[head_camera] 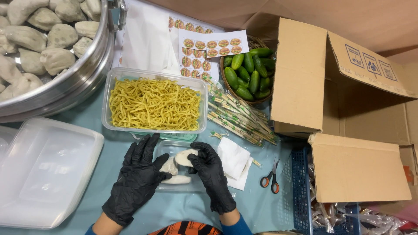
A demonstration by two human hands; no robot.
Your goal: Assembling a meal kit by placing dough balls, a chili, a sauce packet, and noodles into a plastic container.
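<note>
While both hands wear glossy black gloves, the right hand (212,174) pinches a pale, doughy dumpling (184,157) over a clear plastic tray (162,152) at lower centre; the left hand (137,178) rests open-fingered on the tray's edge, on the pale blue tabletop (93,117).

Bright, even light falls from overhead and shadows are short and soft. Glare streaks the steel pot (82,76) at 10 o'clock and the clear lids (43,169) at 8 o'clock. Focus is sharp throughout, with slight bending at the edges.
</note>
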